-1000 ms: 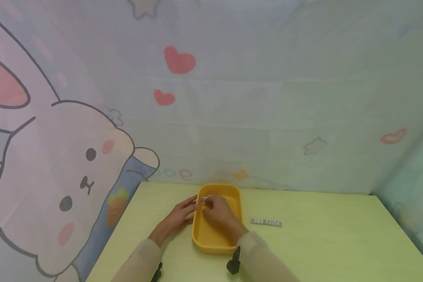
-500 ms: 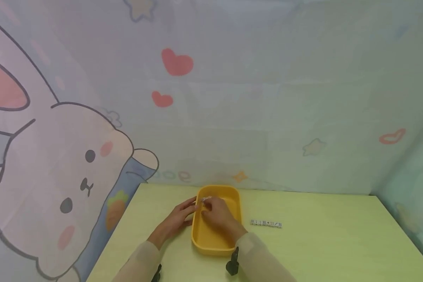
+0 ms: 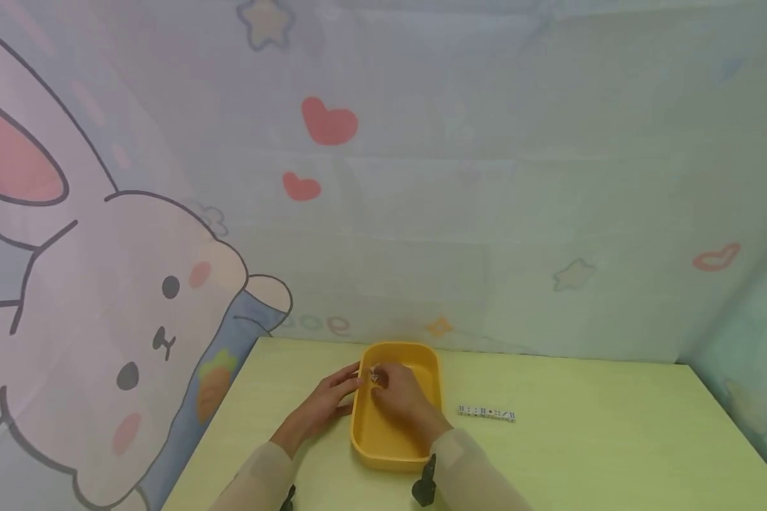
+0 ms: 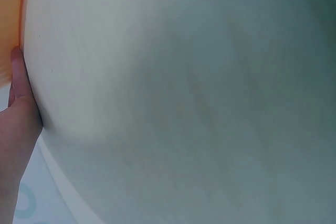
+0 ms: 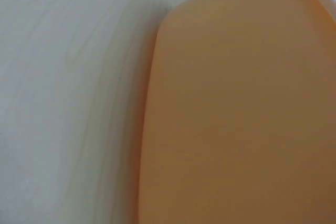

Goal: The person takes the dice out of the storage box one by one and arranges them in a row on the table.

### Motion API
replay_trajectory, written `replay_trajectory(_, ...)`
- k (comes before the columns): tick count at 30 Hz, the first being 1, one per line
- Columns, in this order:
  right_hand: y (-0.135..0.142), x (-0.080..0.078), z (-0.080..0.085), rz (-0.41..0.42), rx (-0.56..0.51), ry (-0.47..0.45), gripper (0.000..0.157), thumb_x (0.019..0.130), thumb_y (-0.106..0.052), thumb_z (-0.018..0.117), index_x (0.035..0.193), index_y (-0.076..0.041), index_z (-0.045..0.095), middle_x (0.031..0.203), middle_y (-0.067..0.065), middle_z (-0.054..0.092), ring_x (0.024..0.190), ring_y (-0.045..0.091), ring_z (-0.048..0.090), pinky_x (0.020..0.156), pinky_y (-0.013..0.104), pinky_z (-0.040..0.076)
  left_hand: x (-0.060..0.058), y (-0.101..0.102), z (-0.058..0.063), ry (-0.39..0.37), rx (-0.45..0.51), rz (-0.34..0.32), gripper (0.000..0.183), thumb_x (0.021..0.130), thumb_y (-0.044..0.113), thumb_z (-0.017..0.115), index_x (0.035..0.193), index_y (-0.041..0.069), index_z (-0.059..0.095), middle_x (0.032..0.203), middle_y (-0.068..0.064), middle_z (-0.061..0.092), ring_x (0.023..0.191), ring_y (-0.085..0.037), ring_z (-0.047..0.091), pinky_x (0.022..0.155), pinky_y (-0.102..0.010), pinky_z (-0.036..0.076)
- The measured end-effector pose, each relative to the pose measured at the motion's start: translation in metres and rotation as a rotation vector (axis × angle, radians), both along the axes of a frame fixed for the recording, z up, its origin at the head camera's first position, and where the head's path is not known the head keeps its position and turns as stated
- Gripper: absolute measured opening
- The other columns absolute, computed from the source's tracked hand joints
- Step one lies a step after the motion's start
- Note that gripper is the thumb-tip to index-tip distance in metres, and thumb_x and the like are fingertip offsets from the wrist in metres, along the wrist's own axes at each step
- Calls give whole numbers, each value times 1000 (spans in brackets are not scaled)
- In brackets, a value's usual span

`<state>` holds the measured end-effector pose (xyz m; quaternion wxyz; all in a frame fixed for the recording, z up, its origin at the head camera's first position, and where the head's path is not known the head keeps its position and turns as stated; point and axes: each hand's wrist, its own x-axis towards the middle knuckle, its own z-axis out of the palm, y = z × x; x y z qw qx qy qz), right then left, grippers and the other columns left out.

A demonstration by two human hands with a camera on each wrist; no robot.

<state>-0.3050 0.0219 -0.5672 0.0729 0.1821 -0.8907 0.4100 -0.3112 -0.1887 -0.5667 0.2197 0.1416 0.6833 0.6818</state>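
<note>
The tray [image 3: 388, 441] is touched by the left hand [image 3: 324, 401], fingers extended; white pieces [image 3: 374, 375] inside are reached by the right hand [image 3: 401, 392], grip unclear.

Ahead of you, a pale printed backdrop [image 3: 454, 199] rises behind the yellow-green desk [image 3: 601, 440]. On your left you see its cartoon rabbit [image 3: 96, 298], head tilted sideways, beside a carrot [image 3: 214, 390]; two red hearts [image 3: 329, 124] and a faint star [image 3: 574, 275] lie farther right.
</note>
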Motion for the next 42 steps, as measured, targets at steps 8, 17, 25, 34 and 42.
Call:
replay_trajectory(8,2,-1,2,26,38,24,16,89,1,73,105,1,72,95,7,70,86,21,62,82,38,57,0,1,1,2,2,4,62,113,28,54,168,11,31,168,-23,32,144,-36,50,107,-44,55)
replay_trajectory(17,2,2,1,78,105,14,9,88,2,76,89,-4,69,86,0,62,79,16,53,73,33,49,3,2,0,-9,4,18,64,112,28,55,168,9,30,169,-25,30,145,-40,48,108,-46,54)
replay_trajectory(25,4,2,1,96,146,33,12,88,2,78,88,-6,69,85,-1,61,78,14,53,74,32,50,3,2,0,7,-14,14,63,113,29,54,168,9,30,168,-24,32,143,-37,51,107,-45,55)
replay_trajectory(34,11,10,21,180,216,22,8,90,-7,80,92,-12,74,86,-8,64,81,10,56,77,26,52,-1,2,2,-1,-12,20,60,113,27,54,167,12,34,168,-23,33,145,-35,49,108,-45,54)
replay_trajectory(42,66,33,65,225,200,82,5,96,-11,78,99,-12,75,95,-8,70,88,8,61,84,30,57,0,5,0,-19,-24,46,59,113,24,53,167,10,32,168,-22,34,143,-37,51,106,-45,56)
